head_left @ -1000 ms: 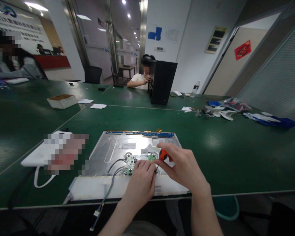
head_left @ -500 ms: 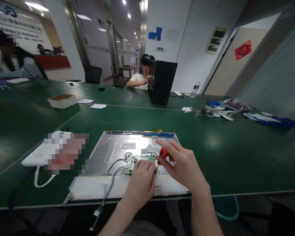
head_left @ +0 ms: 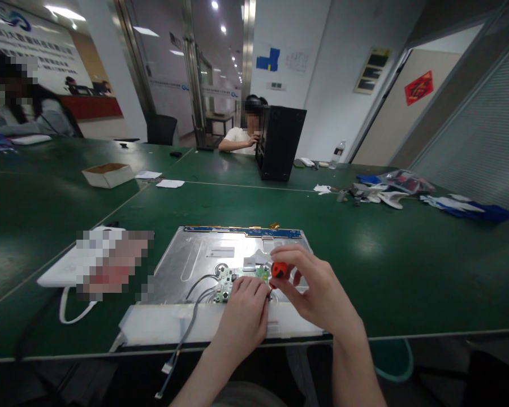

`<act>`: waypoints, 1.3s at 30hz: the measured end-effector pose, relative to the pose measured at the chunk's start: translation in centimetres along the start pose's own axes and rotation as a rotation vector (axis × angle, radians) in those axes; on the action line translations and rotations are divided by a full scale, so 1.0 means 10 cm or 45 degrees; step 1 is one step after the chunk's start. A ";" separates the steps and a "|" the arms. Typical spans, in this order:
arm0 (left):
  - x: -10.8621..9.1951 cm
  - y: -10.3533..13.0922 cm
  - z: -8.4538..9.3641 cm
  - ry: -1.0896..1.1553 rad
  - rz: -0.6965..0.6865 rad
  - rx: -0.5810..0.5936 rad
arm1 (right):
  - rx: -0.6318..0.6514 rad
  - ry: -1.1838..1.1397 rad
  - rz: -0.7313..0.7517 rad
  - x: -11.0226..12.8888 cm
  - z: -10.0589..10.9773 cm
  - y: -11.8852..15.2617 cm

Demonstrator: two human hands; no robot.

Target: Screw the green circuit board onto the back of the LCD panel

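Note:
A flat metal display panel (head_left: 195, 249) lies on the table before me, with a green circuit board (head_left: 225, 284) on its middle. My left hand (head_left: 248, 305) rests on the board's near right part, its fingers close together and bent over it; the thumb side is partly hidden. In my right hand (head_left: 316, 282) is a screwdriver (head_left: 279, 270) with a red and black handle, pinched between thumb and fingers. Its tip points down at the board's right end, beside my left fingertips, which hide the exact contact. Grey cables (head_left: 192, 321) run from the board over the table edge.
A white device (head_left: 61, 265) with a cable is at left. Farther back are an open box (head_left: 109, 175), white papers (head_left: 170, 183) and a black computer case (head_left: 283, 141) with a person behind it. Loose parts and bags (head_left: 407, 181) lie at right. Another person sits far left.
My right hand's fingers have curled and shifted slightly around the screwdriver handle, which is now more upright. My left hand stays in place on the board.

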State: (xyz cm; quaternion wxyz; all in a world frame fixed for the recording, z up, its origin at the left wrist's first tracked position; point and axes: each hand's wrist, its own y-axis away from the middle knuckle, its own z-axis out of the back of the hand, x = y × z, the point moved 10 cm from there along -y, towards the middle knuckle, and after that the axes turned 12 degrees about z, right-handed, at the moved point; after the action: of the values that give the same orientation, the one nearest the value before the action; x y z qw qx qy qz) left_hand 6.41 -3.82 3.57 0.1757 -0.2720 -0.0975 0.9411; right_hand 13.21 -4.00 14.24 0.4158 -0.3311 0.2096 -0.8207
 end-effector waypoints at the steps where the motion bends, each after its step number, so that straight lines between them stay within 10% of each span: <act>1: 0.00 0.00 0.00 -0.001 0.001 -0.003 | -0.004 -0.006 0.010 0.01 0.01 0.00; 39: 0.02 0.00 -0.04 -0.017 -0.003 0.017 | -0.167 0.027 -0.007 -0.02 0.10 -0.01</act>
State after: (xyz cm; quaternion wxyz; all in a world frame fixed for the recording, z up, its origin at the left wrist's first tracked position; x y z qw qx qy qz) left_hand 6.50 -3.73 3.11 0.1778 -0.2644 -0.0928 0.9433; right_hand 14.00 -3.88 14.92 0.3887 -0.3494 0.2666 -0.8098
